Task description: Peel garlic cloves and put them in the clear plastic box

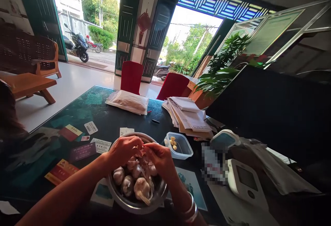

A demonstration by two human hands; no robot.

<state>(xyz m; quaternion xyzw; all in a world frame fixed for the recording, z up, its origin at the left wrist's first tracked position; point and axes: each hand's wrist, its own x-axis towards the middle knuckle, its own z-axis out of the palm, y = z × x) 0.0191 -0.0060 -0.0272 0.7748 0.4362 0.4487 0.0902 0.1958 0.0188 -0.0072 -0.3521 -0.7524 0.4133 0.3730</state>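
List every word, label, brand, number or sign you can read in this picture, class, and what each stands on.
No text can be read with certainty.
Red-and-cream card: characters, too blurred.
Barcoded white card: print too small.
Purple card: characters, too blurred.
White card beside the purple one: lines of print, too small.
Red-and-orange card: characters, too blurred.
Pixelated patch: anything there is obscured.

I watch the left hand point(124, 151) and right hand point(160, 156) meet fingertip to fingertip, pinching a bit of garlic over a metal bowl point(139, 210) of garlic bulbs point(141, 187). Near the bowl I see a clear plastic box point(179, 155) holding a few peeled cloves point(174, 147). Stacked papers point(190, 114) lie farther back on my dark table point(85, 108), before two red chairs point(131, 76).
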